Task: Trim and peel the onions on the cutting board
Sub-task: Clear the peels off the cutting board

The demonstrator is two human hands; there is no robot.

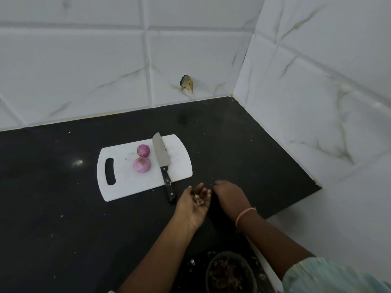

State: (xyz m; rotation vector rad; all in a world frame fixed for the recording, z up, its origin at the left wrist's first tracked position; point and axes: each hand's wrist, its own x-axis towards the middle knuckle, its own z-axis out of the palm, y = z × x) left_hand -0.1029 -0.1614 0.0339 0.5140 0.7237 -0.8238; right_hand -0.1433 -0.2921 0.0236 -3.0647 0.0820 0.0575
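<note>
While the left hand (195, 205) lies palm up and cupped, open, just off the near right corner of the board, a small heap of brownish onion-skin scraps (198, 200) rests in its palm. Just beside it, the right hand (228, 194) is turned palm down on the black stone bench (63, 208), fingertips bent toward the left palm; whether they pinch anything I cannot tell. A thin pink band (244, 214) circles the right wrist, and a pale green sleeve (330, 275) covers the right upper arm.

Left of the hands, a white plastic cutting board with a slot handle (118, 187) lies flat on the bench. Two peeled purple onions sit on it, apart from each other: the nearer onion (142, 164) and the farther onion (143, 150). Just right of them a broad steel knife with a black riveted handle (161, 155) lies on the board, blade pointing away, handle end overhanging the near edge onto the bench.

Near the bottom edge, a dark round bowl (229, 271) holds onion peelings, with more bits scattered around it. White marble-patterned wall tiles (84, 70) back the bench.
</note>
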